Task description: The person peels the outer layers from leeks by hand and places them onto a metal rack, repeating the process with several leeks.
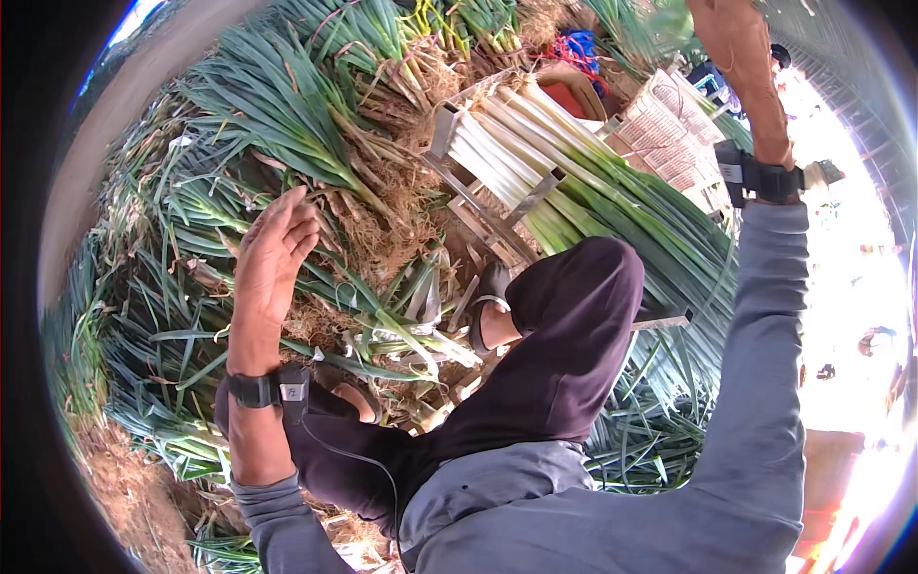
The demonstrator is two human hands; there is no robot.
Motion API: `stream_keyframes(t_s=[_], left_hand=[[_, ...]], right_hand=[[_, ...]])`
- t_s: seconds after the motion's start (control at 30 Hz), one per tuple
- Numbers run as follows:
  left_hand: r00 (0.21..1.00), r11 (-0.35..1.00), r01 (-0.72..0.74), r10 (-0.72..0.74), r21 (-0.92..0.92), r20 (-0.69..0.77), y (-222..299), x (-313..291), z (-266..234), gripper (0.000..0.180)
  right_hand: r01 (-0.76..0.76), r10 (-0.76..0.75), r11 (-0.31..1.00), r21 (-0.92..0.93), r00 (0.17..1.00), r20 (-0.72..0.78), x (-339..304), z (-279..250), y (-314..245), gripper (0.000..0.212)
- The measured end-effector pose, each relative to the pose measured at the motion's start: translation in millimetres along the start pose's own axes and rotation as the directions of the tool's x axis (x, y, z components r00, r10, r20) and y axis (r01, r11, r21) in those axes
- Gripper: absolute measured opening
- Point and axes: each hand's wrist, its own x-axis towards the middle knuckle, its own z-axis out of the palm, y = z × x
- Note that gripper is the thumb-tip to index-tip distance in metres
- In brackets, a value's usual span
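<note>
My left hand (pixel 274 251) is raised over the heap at left, fingers loosely bent and apart, with nothing in it. Just beyond it lie untrimmed green onions (pixel 287 124) with long green leaves and brown hairy roots. At the top right my right arm reaches far out; only part of my right hand (pixel 724 21) shows, its fingers cut off by the picture's edge. A green blur beside it cannot be made out. Between the hands, cleaned green onions (pixel 535 143) with white stalks lie side by side in a metal-barred rack (pixel 521 215).
A woven pale basket (pixel 665 129) stands behind the rack, near a blue and red bundle (pixel 579 53). Peeled leaves and scraps (pixel 421 335) cover the ground by my feet. My bent knee (pixel 607 273) is close to the rack. More green leaves (pixel 650 430) lie at right.
</note>
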Motion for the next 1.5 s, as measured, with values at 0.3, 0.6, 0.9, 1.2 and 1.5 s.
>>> stream_keyframes(t_s=[0.3,0.6,0.9,1.2,1.5], left_hand=[[0.991,0.997,0.074,-0.071,0.017,-0.116,-17,20,-7,0.033],[0.978,0.982,0.165,-0.150,0.092,-0.144,-29,46,2,0.030],[0.969,0.967,0.221,-0.203,0.127,-0.143,-37,53,11,0.032],[0.990,0.992,0.104,-0.096,0.070,-0.100,-21,49,-1,0.034],[0.972,0.996,-0.078,0.066,-0.048,-0.227,27,-26,-51,0.029]], right_hand=[[0.093,-0.019,0.995,-0.030,0.488,0.873,-254,125,108,0.021],[0.011,-0.128,0.991,0.136,0.428,0.895,-306,164,137,0.026],[-0.149,-0.124,0.961,0.235,0.525,0.842,-331,223,129,0.021],[0.052,-0.206,0.978,0.200,0.299,0.932,-288,210,153,0.022],[-0.271,-0.345,0.838,0.474,0.408,0.845,-105,150,-96,0.046]])
